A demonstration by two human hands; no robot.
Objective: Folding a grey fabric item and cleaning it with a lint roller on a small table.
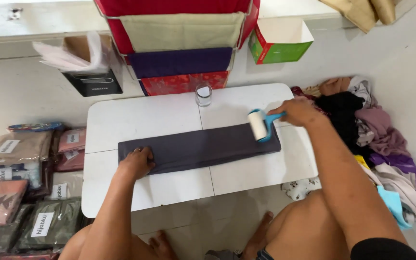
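Dark grey folded cloth lies stretched lengthwise across the low white table. Left hand presses flat on its left end, fingers spread and gripping nothing — likely pinning the fabric so it can't slide. Right hand, fingers closed on a blue handle, sets the lint roller on the cloth's far end. Small glass stands beyond the fingers; loose clothes pile lies just outside the right hand

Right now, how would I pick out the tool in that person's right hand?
Find the low white folding table with the long, folded dark grey cloth across it. At the cloth's right end, the right hand grips a lint roller: white cylinder, bright blue handle. Nothing else on the table is blue.
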